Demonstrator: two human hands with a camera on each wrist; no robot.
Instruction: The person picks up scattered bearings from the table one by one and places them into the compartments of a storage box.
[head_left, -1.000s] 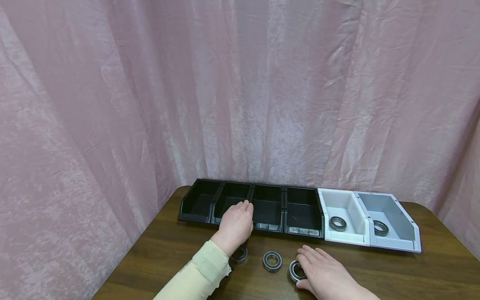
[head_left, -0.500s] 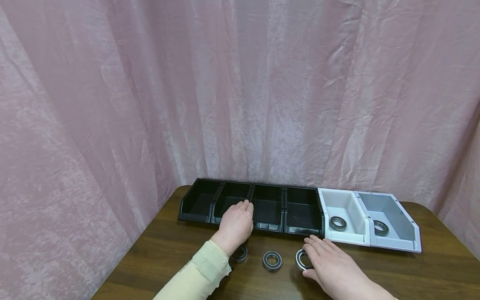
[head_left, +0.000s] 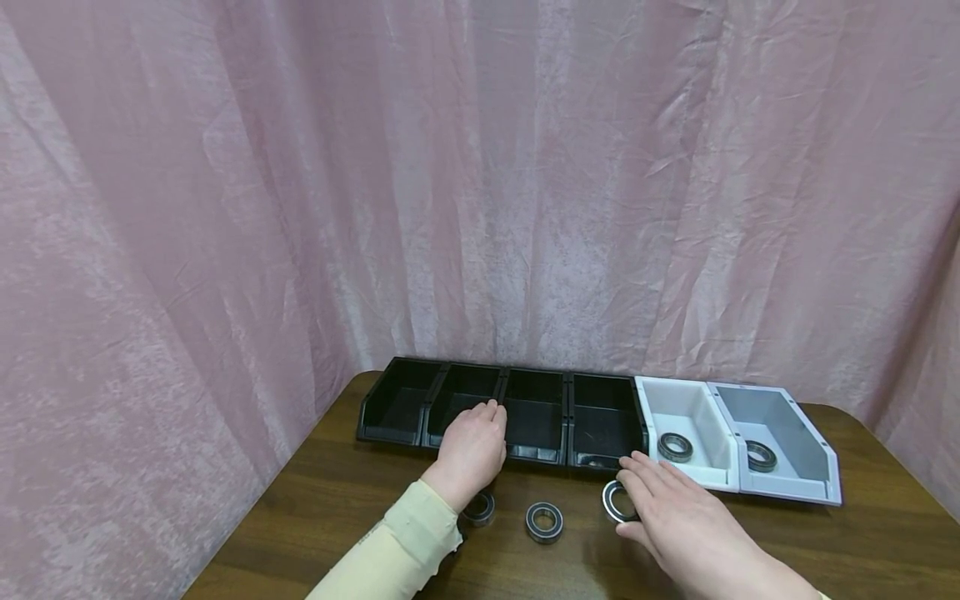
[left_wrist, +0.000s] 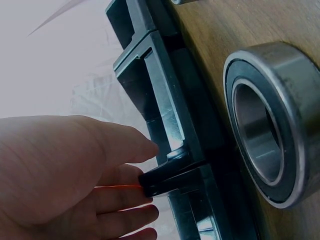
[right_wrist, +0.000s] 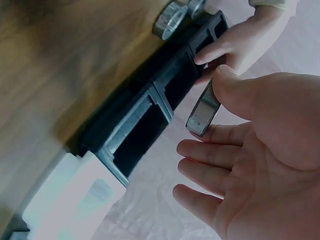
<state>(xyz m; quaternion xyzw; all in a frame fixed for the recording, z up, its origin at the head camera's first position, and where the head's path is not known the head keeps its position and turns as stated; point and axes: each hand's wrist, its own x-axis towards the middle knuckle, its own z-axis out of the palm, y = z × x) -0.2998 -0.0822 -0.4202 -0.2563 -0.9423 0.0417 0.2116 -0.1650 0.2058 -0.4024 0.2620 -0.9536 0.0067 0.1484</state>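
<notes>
My right hand (head_left: 686,521) pinches a ball bearing (head_left: 617,502) between thumb and index finger, the other fingers extended. In the right wrist view this bearing (right_wrist: 204,112) is edge-on, its steel outer ring showing. It is just in front of the rightmost black bin (head_left: 606,425). My left hand (head_left: 471,442) is at the wall between two middle black bins; in the left wrist view the thumb and fingers lie around the front end of a black bin (left_wrist: 167,182). One bearing (head_left: 480,508) lies beside the left wrist, partly hidden, and another bearing (head_left: 544,522) between the hands.
The black bins stand in a row along the back of the wooden table (head_left: 330,483). At the right end come a white bin (head_left: 693,408) and a grey bin (head_left: 798,425), each with one bearing inside. A pink curtain (head_left: 480,183) hangs behind.
My right hand has moved forward and to the right with the bearing, closer to the bins. The left hand and the other bearings have stayed in place.
</notes>
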